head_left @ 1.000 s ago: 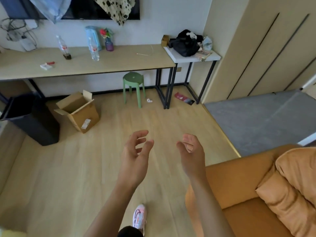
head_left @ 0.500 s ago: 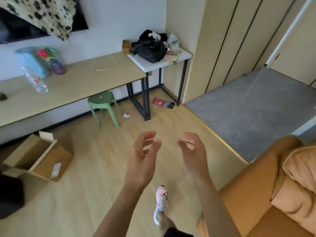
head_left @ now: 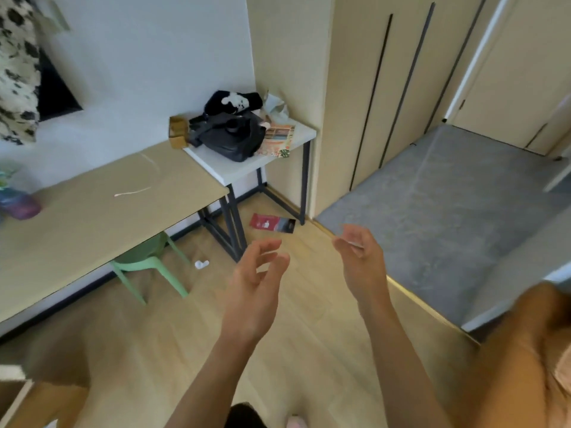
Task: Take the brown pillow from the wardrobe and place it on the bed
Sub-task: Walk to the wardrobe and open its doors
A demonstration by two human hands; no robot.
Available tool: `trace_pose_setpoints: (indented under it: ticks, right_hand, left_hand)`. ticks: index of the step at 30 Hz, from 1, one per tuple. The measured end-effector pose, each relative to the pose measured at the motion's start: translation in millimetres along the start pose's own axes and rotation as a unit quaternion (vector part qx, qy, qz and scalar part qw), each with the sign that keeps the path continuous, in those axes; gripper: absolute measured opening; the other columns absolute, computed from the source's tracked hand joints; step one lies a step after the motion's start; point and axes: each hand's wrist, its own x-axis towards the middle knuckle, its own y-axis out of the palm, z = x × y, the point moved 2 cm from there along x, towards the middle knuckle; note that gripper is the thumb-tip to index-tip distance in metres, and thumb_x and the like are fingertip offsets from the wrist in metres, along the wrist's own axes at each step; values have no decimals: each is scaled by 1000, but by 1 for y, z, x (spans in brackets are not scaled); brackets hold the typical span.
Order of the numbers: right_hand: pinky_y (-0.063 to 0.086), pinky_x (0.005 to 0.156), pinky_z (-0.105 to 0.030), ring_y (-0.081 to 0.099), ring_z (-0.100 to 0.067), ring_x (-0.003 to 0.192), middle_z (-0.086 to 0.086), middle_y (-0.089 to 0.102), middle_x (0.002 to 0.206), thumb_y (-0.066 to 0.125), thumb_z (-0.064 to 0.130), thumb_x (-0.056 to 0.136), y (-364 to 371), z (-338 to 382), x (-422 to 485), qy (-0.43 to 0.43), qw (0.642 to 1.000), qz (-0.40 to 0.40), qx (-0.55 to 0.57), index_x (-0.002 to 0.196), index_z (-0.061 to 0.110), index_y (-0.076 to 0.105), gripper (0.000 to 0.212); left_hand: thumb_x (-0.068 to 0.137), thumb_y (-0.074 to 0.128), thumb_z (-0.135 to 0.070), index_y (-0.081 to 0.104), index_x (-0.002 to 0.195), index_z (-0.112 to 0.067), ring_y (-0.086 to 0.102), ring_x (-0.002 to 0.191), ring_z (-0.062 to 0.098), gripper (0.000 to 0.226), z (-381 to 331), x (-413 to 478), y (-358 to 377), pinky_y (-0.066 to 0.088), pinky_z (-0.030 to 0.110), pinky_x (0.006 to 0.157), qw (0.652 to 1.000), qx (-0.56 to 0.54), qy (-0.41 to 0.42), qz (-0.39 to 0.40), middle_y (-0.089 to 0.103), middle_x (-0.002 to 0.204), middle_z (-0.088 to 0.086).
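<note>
Across the middle of the frame, the left hand (head_left: pixel 253 285) and the right hand (head_left: pixel 361 264) are raised side by side above the wooden floor (head_left: pixel 154 350). They are apart, palms turned toward each other. Both have loosely curved, spread fingers and hold nothing.

At the upper right stands the wardrobe (head_left: pixel 398 88), its pale doors closed, with dark vertical slots running down them. The brown pillow cannot be seen from this view, so its place cannot be told. A grey floor area (head_left: pixel 432 227) lies in front of the wardrobe, edged by a thin gold strip.

On the left, a long wooden desk (head_left: pixel 92 217) runs along the white wall. A green stool (head_left: pixel 148 264) is tucked partly under it. Just beside the desk's far end is a small white table (head_left: pixel 241 171), which carries a black bag (head_left: pixel 230 137). A red packet (head_left: pixel 272 223) lies flat on the floor beneath that table, and a small white object (head_left: pixel 201 264) sits on the floor near the stool.

At the lower right, a blurred orange-brown shape (head_left: pixel 519 366) fills the corner. It is possibly a sofa, though the blur makes it hard to tell.
</note>
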Motion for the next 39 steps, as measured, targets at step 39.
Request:
trace_pose_setpoints:
  ticks: [39]
  right_hand:
    - [46, 76, -9, 64, 0, 98, 2, 67, 121, 70, 21, 97, -206, -4, 650, 49, 964, -258, -33, 128, 16, 66, 31]
  left_hand:
    - [99, 61, -22, 68, 120, -18, 63, 105, -5, 22, -90, 609, 508, 48, 9, 85, 959, -6, 52, 278, 69, 119, -10]
